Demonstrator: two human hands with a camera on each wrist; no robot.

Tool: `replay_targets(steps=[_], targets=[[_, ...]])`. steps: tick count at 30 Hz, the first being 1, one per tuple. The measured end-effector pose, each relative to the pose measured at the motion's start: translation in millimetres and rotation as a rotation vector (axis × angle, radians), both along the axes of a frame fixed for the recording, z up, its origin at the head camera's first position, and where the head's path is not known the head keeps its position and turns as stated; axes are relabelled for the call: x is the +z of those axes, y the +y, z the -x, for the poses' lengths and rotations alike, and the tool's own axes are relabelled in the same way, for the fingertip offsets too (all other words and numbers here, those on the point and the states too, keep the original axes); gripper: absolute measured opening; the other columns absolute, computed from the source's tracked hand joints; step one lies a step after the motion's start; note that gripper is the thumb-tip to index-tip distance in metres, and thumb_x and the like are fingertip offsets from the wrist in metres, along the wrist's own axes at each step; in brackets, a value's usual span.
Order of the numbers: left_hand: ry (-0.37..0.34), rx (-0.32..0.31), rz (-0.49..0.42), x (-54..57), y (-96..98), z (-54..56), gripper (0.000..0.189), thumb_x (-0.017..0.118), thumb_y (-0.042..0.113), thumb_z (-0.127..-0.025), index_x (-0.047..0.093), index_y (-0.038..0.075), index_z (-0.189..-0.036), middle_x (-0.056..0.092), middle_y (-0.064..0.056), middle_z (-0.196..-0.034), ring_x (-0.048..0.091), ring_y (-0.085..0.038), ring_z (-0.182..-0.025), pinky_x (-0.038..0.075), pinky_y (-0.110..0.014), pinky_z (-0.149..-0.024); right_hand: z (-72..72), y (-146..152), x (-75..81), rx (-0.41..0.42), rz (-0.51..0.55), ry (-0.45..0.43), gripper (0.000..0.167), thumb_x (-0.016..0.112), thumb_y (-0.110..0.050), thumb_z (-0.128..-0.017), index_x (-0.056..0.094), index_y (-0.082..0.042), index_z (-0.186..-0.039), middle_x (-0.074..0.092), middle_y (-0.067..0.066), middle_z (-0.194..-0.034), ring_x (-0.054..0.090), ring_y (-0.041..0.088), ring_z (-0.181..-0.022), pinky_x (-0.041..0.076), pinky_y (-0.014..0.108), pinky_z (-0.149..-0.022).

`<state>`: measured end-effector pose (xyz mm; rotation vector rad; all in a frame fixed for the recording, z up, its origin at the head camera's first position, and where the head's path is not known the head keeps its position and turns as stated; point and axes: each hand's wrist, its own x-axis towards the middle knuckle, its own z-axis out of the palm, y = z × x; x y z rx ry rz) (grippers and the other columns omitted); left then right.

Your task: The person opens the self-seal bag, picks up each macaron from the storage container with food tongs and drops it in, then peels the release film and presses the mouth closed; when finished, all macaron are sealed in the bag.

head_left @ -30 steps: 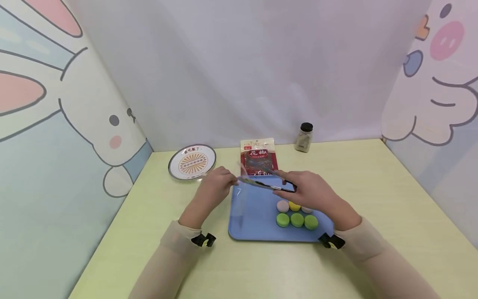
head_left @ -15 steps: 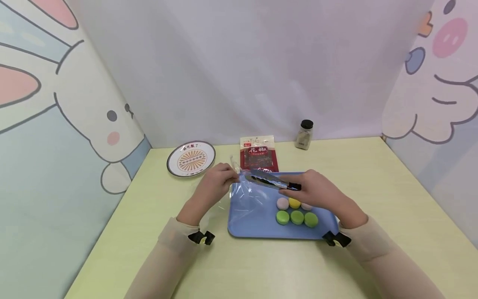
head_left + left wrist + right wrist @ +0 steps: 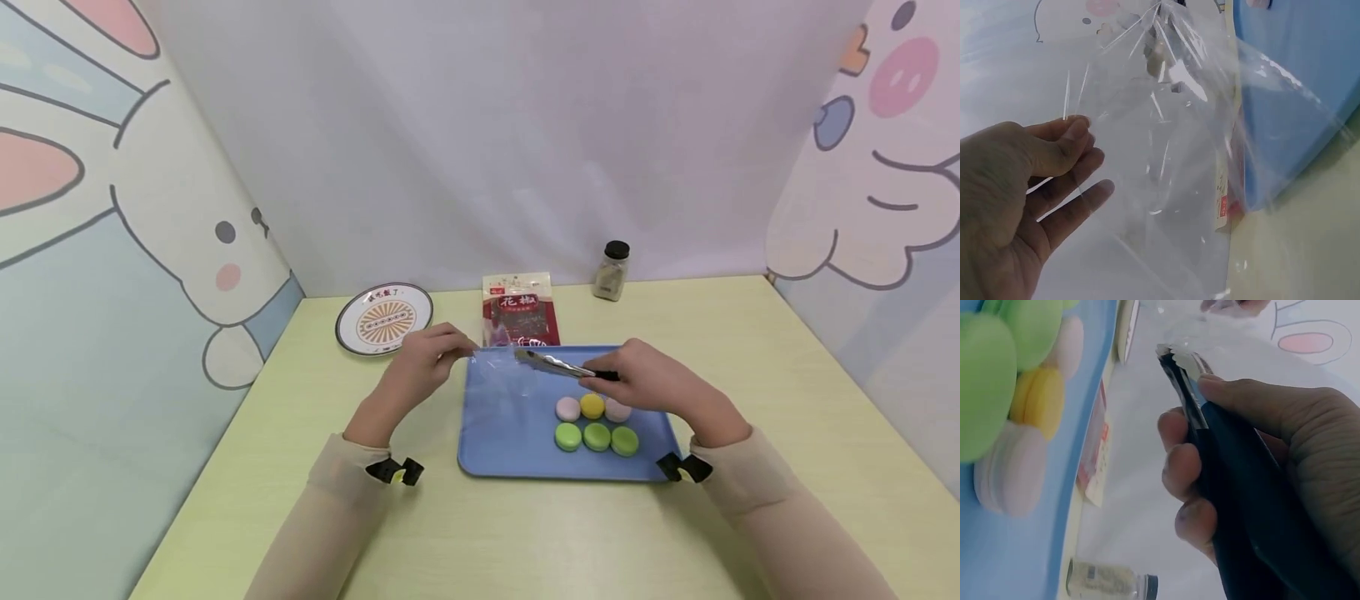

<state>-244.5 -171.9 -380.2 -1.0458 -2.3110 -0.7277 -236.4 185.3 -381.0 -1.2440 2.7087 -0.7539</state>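
Observation:
Between thumb and forefinger, my left hand (image 3: 426, 360) pinches the edge of a clear plastic bag (image 3: 1166, 150), which hangs over the blue tray's (image 3: 510, 460) left part. My right hand (image 3: 654, 382) grips metal tongs with dark handles (image 3: 1235, 494), squeezed nearly together. The tongs' tips (image 3: 525, 357) are at the bag's right side and appear to hold its film; the exact contact is blurred. On the tray below my right hand lie green macarons (image 3: 596, 437) in a front row, with a yellow macaron (image 3: 592, 406) and two pale pink macarons (image 3: 567, 408) behind.
A round patterned plate (image 3: 385, 319) stands at the back left of the table. Behind the tray lies a red spice packet (image 3: 520, 310), partly overlapped by the bag. A black-capped jar (image 3: 612, 272) stands near the back wall.
The bag has spread out over the tray between the hands. My right hand and the tongs have shifted right, and the tongs' arms have come together. My left hand has moved slightly left.

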Motion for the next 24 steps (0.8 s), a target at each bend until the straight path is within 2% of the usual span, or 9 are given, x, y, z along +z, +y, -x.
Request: replay_targets(steps=[3, 7, 9, 14, 18, 21, 24], targets=[[-0.004, 0.009, -0.096, 2.8, -7.4, 3.1, 0.015, 0.077, 0.000, -0.087, 0.079, 0.014, -0.093, 0.073, 0.003, -0.089, 0.068, -0.010, -0.080, 0.054, -0.026, -0.069, 3.6, 7, -2.2, -0.002, -0.017, 0.002, 0.018, 0.067, -0.025, -0.099, 0.073, -0.016, -0.084, 0.043, -0.016, -0.057, 0.038, -0.001, -0.044, 0.037, 0.022, -0.044], [-0.049, 0.032, -0.165, 5.5, -16.6, 5.3, 0.013, 0.078, 0.006, -0.087, 0.081, 0.016, -0.096, 0.075, 0.003, -0.091, 0.069, -0.010, -0.084, 0.054, -0.027, -0.072, 5.8, 16, -2.3, -0.023, -0.053, -0.038, 0.014, 0.070, -0.028, -0.096, 0.074, -0.017, -0.089, 0.043, -0.016, -0.055, 0.039, 0.000, -0.044, 0.038, 0.022, -0.046], [-0.085, 0.048, -0.159, 6.4, -17.6, 6.0, 0.014, 0.078, 0.006, -0.087, 0.081, 0.016, -0.097, 0.075, 0.004, -0.093, 0.069, -0.009, -0.087, 0.054, -0.027, -0.075, 4.3, 20, 1.2, -0.054, -0.080, -0.071, 0.020, 0.073, -0.033, -0.094, 0.076, -0.014, -0.100, 0.051, -0.016, -0.060, 0.043, 0.002, -0.046, 0.040, 0.023, -0.048], [-0.179, 0.098, -0.102, 8.3, -14.6, 7.5, 0.016, 0.077, 0.003, -0.087, 0.081, 0.016, -0.096, 0.075, 0.005, -0.097, 0.069, -0.012, -0.093, 0.056, -0.031, -0.082, -3.4, 36, 15.4, -0.180, -0.168, -0.137, 0.057, 0.079, -0.047, -0.084, 0.071, -0.006, -0.123, 0.065, -0.011, -0.079, 0.052, 0.008, -0.061, 0.044, 0.027, -0.055], [-0.258, 0.131, -0.057, 6.3, -13.5, 9.1, 0.017, 0.077, 0.003, -0.088, 0.081, 0.017, -0.096, 0.074, 0.007, -0.096, 0.068, -0.012, -0.092, 0.055, -0.033, -0.083, -7.7, 47, 19.6, -0.230, -0.258, -0.158, 0.061, 0.084, -0.046, -0.078, 0.071, -0.010, -0.126, 0.070, -0.005, -0.095, 0.056, 0.009, -0.074, 0.048, 0.030, -0.064], [-0.300, 0.139, -0.029, 3.4, -12.3, 9.3, 0.017, 0.077, 0.005, -0.088, 0.082, 0.018, -0.097, 0.074, 0.008, -0.096, 0.068, -0.011, -0.092, 0.055, -0.032, -0.081, -6.5, 47, 16.0, -0.211, -0.303, -0.152, 0.053, 0.085, -0.042, -0.078, 0.074, -0.013, -0.122, 0.072, -0.003, -0.103, 0.059, 0.007, -0.080, 0.051, 0.032, -0.068], [-0.307, 0.130, -0.029, 1.2, -11.0, 8.4, 0.017, 0.077, 0.005, -0.089, 0.082, 0.018, -0.098, 0.074, 0.007, -0.096, 0.068, -0.012, -0.091, 0.055, -0.032, -0.079, -4.5, 43, 12.4, -0.175, -0.307, -0.144, 0.048, 0.083, -0.042, -0.081, 0.076, -0.013, -0.119, 0.074, -0.001, -0.104, 0.059, 0.005, -0.080, 0.052, 0.032, -0.068]])
